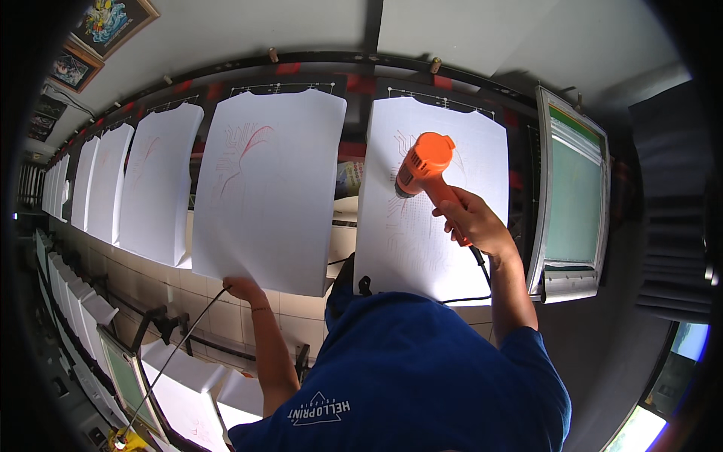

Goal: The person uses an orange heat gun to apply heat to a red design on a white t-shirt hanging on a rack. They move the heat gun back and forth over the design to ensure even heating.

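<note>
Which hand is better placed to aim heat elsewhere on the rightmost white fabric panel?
Probably the right: your right hand grips the orange heat gun over that panel; your left hand holds a black cable.

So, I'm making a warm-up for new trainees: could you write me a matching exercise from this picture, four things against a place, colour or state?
Column one
1. Heat gun
2. Left hand
3. Wearer's shirt
4. Framed pictures

Column two
A. Gripping a black cord
B. At the upper left of the view
C. Held in the right hand
D. Blue

Right pairs: 1-C, 2-A, 3-D, 4-B.
</note>
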{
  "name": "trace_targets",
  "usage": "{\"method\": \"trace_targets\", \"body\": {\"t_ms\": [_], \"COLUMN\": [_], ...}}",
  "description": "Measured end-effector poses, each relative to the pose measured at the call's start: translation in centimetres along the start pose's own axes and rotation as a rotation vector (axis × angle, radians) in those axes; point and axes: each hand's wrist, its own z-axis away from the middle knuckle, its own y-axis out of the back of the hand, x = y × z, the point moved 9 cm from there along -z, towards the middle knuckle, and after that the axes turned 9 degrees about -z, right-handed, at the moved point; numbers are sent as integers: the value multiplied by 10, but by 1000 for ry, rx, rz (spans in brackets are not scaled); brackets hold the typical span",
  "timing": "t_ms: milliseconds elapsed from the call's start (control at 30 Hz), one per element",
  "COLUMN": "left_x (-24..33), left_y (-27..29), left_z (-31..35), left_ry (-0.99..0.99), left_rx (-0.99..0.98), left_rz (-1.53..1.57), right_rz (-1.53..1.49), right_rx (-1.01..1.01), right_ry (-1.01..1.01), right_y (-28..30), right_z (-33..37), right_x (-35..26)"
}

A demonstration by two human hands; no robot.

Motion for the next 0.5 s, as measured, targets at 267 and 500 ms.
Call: {"method": "trace_targets", "body": {"t_ms": [267, 500], "left_x": [7, 53], "left_y": [6, 14], "left_z": [2, 39], "left_ry": [12, 412], "left_rx": [74, 121], "left_rz": [-95, 517], "right_rz": [79, 81], "right_rx": [-92, -12], "right_ry": [-82, -36], "right_y": [-24, -11], "right_z": [8, 13], "right_x": [10, 6]}}
